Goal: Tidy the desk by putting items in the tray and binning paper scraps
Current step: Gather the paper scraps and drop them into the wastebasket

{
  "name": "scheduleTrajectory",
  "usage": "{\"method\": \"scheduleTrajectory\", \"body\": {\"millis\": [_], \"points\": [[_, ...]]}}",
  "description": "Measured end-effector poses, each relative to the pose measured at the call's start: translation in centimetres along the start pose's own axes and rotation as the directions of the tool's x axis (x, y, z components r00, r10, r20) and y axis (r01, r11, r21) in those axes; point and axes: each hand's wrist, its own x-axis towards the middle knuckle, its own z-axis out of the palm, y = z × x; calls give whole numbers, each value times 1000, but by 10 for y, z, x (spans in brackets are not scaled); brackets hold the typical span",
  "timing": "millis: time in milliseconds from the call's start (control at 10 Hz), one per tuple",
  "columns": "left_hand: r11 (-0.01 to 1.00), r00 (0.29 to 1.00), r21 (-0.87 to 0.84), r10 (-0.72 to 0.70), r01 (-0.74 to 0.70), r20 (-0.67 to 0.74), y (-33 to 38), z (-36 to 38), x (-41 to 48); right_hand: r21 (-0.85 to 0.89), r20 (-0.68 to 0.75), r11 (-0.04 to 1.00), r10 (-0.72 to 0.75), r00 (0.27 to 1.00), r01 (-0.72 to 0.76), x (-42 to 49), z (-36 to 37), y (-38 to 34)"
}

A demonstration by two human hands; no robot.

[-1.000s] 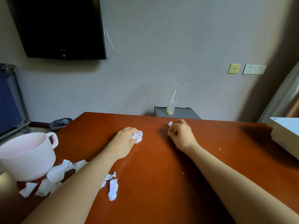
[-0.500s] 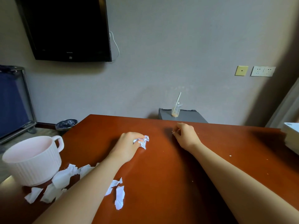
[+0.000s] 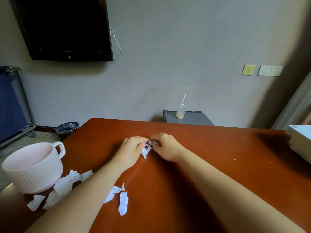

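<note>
We look down on a red-brown worktop (image 3: pixel 210 165) that fills the lower half of the view, with a dark TV (image 3: pixel 67 27) on the wall above its far left corner and a blue cart (image 3: pixel 11 105) standing on the floor to the left. At the worktop's near left edge sits a ribbed white tub (image 3: pixel 33 179), shaped like a big mug with its handle turned to the far side; of its inside we see only pale pink wall. At the right edge a white tray (image 3: pixel 301 142) lies partly out of view, and we cannot tell what it holds. Behind the worktop stands a grey cabinet (image 3: pixel 193 119). On the floor past the far left corner is a round bin (image 3: pixel 67 127) with a shiny dark liner. Near the middle of the worktop our left hand (image 3: pixel 131 149) and right hand (image 3: pixel 165 147) meet, both curled, fingertips pinching one white paper clump (image 3: pixel 145 151) between them, just above the surface. On the cabinet a clear cup (image 3: pixel 180 111) holds a straw and a tan residue at its bottom. Loose scraps (image 3: pixel 65 182) lie against the tub's base, and two more pieces (image 3: pixel 122 200) lie just beside the left forearm.
</note>
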Motion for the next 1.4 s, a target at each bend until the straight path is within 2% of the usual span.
{"method": "scheduleTrajectory", "body": {"millis": [100,200,300,500,700,900,1100,1200,1400], "points": [[999,993,41,0,-5,114,4,-8,-2,26,97,999,33,995,-36,-2,-5,-9],[994,977,107,-14,-9,213,8,-22,2,-25,155,999,45,987,-42,-5,-2,-15],[983,956,181,-28,-27,292,2,-32,-6,-71,128,996,56,990,-48,-8,6,-23],[965,932,261,-67,-30,356,-7,-45,-29,-110,35,994,6,999,-2,-19,14,-42],[901,910,434,-188,10,369,-13,-61,-46,-111,-8,993,38,999,-38,-37,19,-49],[895,911,446,-197,16,362,-11,-72,-60,-138,50,990,45,998,-38,-63,13,-59],[905,889,425,-180,-18,421,13,-82,-84,-104,94,994,39,995,-29,-100,2,-73],[906,890,423,-164,-35,425,15,-82,-95,-111,130,993,-23,991,38,-116,0,-87],[911,934,413,-134,-15,331,20,-80,-113,-95,237,984,-124,964,150,-122,16,-111]]}}
